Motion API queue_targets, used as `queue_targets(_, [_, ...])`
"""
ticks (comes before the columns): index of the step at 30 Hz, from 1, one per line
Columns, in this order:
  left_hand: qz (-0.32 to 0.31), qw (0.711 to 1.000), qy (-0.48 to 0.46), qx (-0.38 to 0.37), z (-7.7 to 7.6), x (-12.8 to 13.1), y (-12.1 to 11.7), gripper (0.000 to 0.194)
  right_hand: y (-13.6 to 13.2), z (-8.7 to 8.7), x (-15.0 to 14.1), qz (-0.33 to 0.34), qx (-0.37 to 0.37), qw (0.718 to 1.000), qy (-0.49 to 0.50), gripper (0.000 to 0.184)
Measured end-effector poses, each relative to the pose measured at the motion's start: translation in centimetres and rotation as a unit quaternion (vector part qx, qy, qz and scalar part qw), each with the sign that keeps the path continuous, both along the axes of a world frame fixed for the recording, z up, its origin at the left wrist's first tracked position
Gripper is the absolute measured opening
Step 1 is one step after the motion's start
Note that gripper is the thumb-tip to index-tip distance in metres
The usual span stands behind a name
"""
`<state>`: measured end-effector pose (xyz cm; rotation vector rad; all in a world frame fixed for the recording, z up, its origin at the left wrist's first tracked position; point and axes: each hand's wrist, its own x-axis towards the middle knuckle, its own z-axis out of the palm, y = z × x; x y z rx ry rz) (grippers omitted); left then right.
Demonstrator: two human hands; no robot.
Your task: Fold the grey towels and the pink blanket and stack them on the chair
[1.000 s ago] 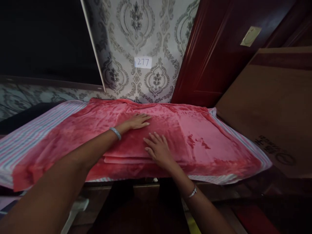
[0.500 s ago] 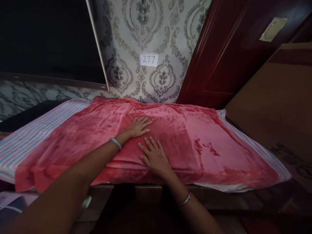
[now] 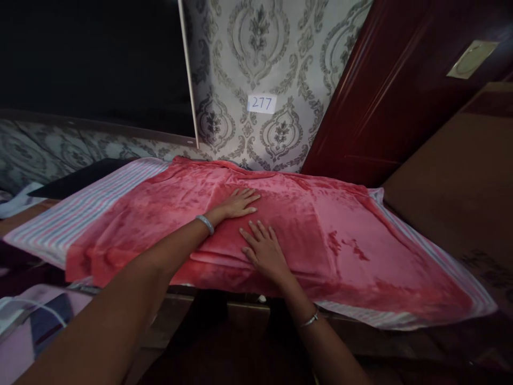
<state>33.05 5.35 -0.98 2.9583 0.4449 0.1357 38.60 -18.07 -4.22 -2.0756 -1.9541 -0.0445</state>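
Note:
A pink-red plush blanket (image 3: 352, 214) lies spread over a striped cloth (image 3: 92, 206) on a raised surface. Near the blanket's middle, my left hand (image 3: 238, 204) rests flat with its fingers apart, pointing right. Just below and to the right of it, my right hand (image 3: 265, 254) lies palm down on the same blanket, fingers spread and pointing away from me. Neither hand grips anything. Low folds run along the blanket beneath and beside my right hand. Striped edges show past the blanket at the left, the right and the front.
Behind the blanket is a patterned wall with a paper label (image 3: 262, 104) reading 277. A dark screen (image 3: 92, 64) hangs at the upper left. A dark red door (image 3: 385, 107) and a cardboard box (image 3: 452, 160) stand at the right. A pink item with a white cable (image 3: 44, 305) is at the lower left.
The camera view has turned a little left, so the scene sits further right in the picture. Both hands stay flat at nearly the same places on the blanket.

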Motion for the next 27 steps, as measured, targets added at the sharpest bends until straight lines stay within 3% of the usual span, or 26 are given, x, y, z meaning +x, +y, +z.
queue_targets(4, [0.024, 0.999, -0.020, -0.013, 1.5, -3.4, -1.5, 0.068, -1.6, 0.8, 1.9, 0.025, -0.008, 0.999, 0.026, 0.051])
queue_targets(6, [0.031, 0.999, -0.037, -0.005, 1.4, -6.1, -3.0, 0.065, -3.1, 1.0, 4.0, 0.001, 0.014, 1.000, 0.025, 0.050])
queue_targets(11, [0.069, 0.996, -0.056, 0.020, -1.2, -11.8, -7.0, 0.067, -6.6, -0.8, 9.4, -0.135, 0.074, 0.988, -0.024, 0.050])
queue_targets(16, [0.117, 0.990, -0.058, 0.046, -4.0, -12.7, -9.0, 0.061, -7.9, -3.4, 10.0, -0.165, 0.091, 0.981, -0.051, 0.050])
queue_targets(23, [0.127, 0.990, -0.051, 0.040, -4.2, -12.8, -9.0, 0.060, -7.9, -4.5, 10.1, -0.153, 0.136, 0.978, -0.046, 0.049])
queue_targets(27, [0.095, 0.991, -0.084, 0.036, -4.6, -14.7, -9.4, 0.066, -9.8, -5.2, 10.5, -0.082, 0.176, 0.980, -0.033, 0.054])
